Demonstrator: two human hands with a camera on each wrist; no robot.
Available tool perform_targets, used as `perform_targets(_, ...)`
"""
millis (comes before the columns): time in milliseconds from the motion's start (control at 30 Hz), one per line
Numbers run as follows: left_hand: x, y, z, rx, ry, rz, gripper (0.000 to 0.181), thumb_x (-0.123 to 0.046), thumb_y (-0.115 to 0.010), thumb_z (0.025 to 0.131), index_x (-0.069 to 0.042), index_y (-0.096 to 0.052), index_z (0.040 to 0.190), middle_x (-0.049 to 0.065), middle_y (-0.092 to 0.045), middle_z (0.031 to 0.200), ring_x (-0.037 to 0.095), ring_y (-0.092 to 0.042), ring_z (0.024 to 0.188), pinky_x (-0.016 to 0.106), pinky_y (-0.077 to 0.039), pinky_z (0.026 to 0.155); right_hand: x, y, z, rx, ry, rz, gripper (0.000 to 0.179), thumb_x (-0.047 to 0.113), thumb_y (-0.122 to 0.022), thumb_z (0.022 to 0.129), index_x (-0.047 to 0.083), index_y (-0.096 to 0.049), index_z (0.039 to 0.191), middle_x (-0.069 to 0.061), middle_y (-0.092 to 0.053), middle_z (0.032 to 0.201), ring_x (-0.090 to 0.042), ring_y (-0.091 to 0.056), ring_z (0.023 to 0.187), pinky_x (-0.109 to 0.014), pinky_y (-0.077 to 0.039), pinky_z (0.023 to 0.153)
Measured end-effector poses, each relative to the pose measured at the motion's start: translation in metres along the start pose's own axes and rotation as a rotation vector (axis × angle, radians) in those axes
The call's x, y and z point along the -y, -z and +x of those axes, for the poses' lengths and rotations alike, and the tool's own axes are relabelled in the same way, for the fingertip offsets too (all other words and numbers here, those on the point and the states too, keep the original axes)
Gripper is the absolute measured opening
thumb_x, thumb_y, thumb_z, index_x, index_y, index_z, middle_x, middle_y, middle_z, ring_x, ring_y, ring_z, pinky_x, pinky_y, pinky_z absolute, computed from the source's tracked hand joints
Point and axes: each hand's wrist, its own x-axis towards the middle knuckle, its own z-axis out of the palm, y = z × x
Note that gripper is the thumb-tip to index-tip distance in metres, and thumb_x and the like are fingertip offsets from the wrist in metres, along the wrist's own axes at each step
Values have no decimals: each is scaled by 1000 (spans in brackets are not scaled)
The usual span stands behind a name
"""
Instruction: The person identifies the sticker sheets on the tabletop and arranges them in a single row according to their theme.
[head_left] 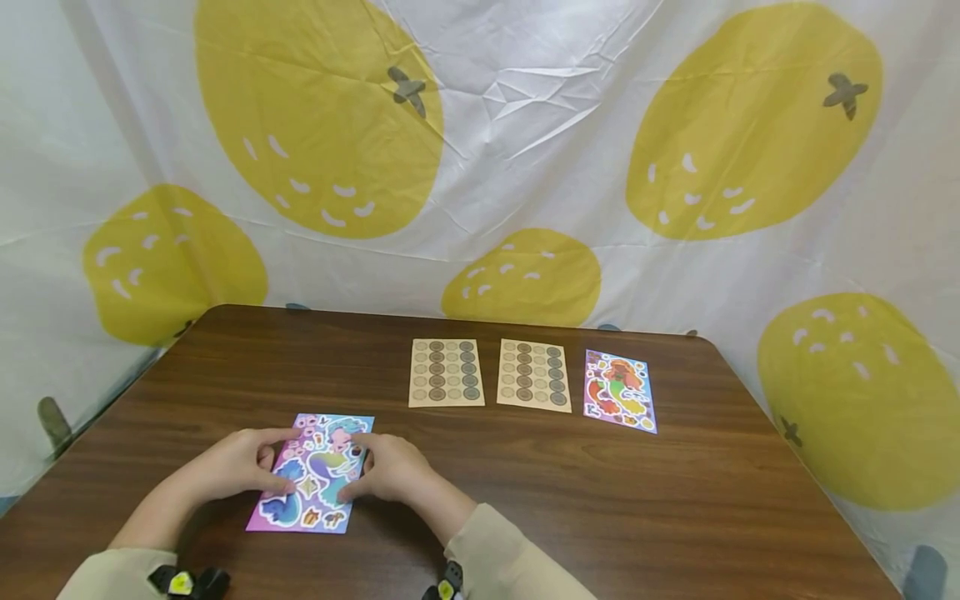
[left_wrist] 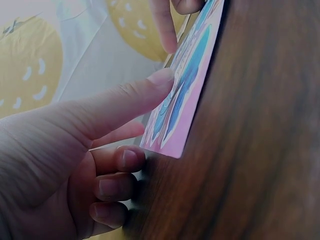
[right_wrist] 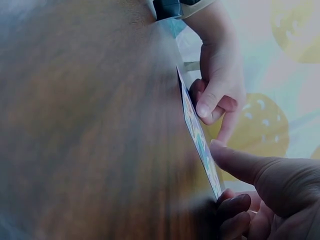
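Clearly, left hand [head_left: 238, 467] and right hand [head_left: 396, 468] pinch a mermaid sticker sheet [head_left: 321, 467] between fingers [head_left: 281, 435], the round labels [head_left: 437, 369] beyond illegibly small.

Pale beige sleeves [head_left: 517, 562] along the bottom; black wrist gadgets [head_left: 206, 582], lower left and bottom centre, bear yellow patches [head_left: 181, 582].

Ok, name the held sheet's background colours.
Held sheet: pink, purple and blue, best seen in the head view.

Head cam bright; wrist cams pt. blurry.
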Motion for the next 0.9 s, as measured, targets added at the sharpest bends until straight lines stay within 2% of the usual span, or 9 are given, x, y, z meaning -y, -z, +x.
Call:
perform_targets(633, 3, 2, -1, -21, -56, -5, 78, -38, -82, 74, 4, -53, 132, -3, -46, 58, 8, -38, 48, 22, -32, 44, 0, 2, -3, 5, 9, 151, 76, 30, -88, 68, 15, -56, 135, 5, -49, 58, -7, -44, 46, -20, -37, 43)
perform_targets(900, 2, 2, -2, -22, -77, -39, 77, -36, -81, 75, 5, -52, 132, -4, -45, 58, 7, -38, 48, 22, -32, 44, 1, 3, -4, 10, -6, 216, 76, 27, -87, 69, 14, -55, 136, 5, -49, 57, -8, -43, 40, -20, -37, 38)
